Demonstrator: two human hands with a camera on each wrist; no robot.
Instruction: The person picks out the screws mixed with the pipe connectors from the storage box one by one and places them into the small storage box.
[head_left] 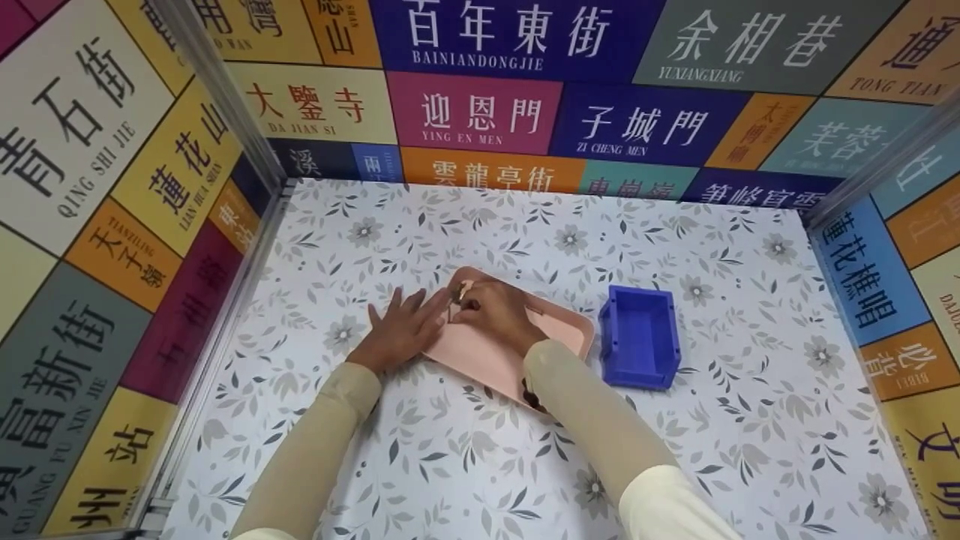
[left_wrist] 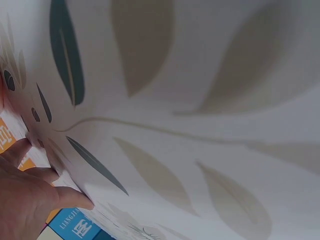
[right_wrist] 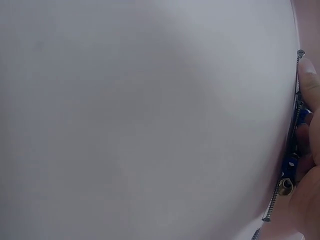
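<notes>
A pink tray point(head_left: 480, 352) lies at an angle on the patterned tabletop. My left hand point(head_left: 405, 326) rests at its left edge, fingers spread, and the left wrist view shows the same hand point(left_wrist: 30, 195) at lower left. Over the tray's far left corner, my right hand point(head_left: 491, 311) has its fingers curled down onto small hardware. The right wrist view has long screws point(right_wrist: 272, 202), a brass nut point(right_wrist: 285, 187) and small blue pieces point(right_wrist: 290, 164) bunched by the fingers point(right_wrist: 310, 82), which hold screws among them. The hand hides part of this pile.
A blue open bin point(head_left: 641, 337) stands just right of the tray. Dark small items point(head_left: 531, 395) sit by the tray's near right corner, partly behind my right sleeve. Colourful printed panels point(head_left: 480, 112) wall the white floral table point(head_left: 712, 465) at the back and sides.
</notes>
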